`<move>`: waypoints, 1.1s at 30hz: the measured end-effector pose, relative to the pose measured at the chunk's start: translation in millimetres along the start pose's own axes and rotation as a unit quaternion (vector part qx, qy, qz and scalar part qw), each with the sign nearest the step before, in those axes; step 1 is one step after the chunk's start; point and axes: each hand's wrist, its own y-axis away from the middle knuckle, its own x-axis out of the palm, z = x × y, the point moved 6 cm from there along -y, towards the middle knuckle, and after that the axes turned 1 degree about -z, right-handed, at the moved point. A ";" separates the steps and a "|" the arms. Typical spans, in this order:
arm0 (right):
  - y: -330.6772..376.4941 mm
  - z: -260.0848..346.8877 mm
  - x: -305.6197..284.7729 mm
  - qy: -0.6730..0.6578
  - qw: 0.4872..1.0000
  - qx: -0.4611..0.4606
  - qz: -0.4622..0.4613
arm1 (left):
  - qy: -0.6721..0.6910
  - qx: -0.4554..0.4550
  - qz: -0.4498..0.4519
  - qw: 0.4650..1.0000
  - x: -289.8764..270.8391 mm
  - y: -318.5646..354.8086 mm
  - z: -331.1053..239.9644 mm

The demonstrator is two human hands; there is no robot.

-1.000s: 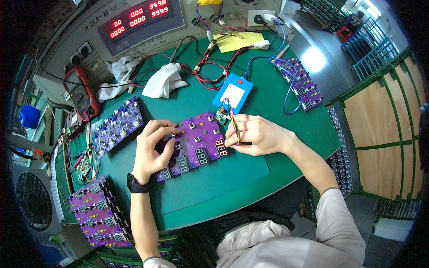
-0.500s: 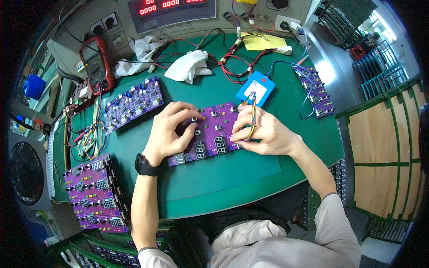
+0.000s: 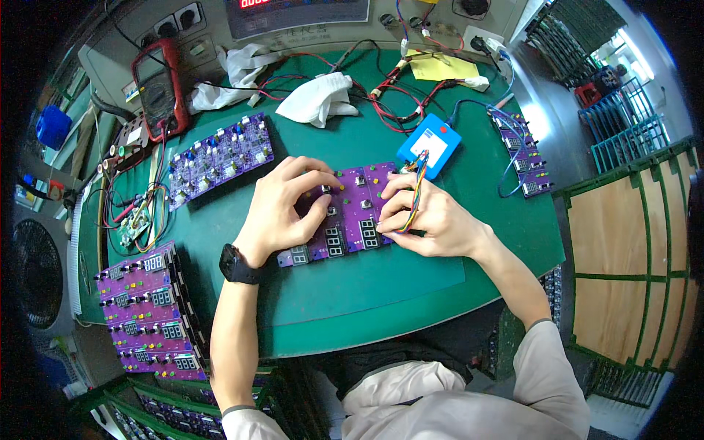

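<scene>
Purple rectangular circuit board (image 3: 345,220) on green surface (image 3: 381,282): left hand (image 3: 282,209) pressing its buttons with spread fingers, right hand (image 3: 425,216) pinching multicoloured ribbon cable (image 3: 415,194).

We see an evenly lit bench under bright indoor light, with daylight flaring white on the floor (image 3: 539,117) up and to the right of the fingers. Soft, short shadows fall just below the left hand (image 3: 282,213) and right hand (image 3: 433,220) on the green mat (image 3: 381,286). The centre is sharp. Toward the rim the fisheye bends the bench edge, and the corners fall to black vignette.
</scene>
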 end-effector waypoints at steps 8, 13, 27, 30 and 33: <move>1.3 -0.3 3.4 -0.019 1.000 -0.008 0.013 | 0.004 -0.008 0.004 1.000 0.3 -1.0 -1.3; 0.8 0.5 1.9 -0.023 1.000 -0.008 0.016 | 0.001 -0.008 0.007 1.000 1.5 -2.6 -0.9; -0.3 2.9 2.0 -0.023 1.000 -0.016 0.009 | -0.004 -0.006 0.010 1.000 0.3 -3.0 -2.7; 0.1 3.1 1.8 -0.017 1.000 -0.016 0.011 | 0.003 -0.011 0.010 1.000 1.1 -3.1 -2.1; -0.5 3.9 0.7 -0.023 1.000 -0.014 0.010 | 0.000 -0.008 0.010 1.000 0.7 -2.7 -1.6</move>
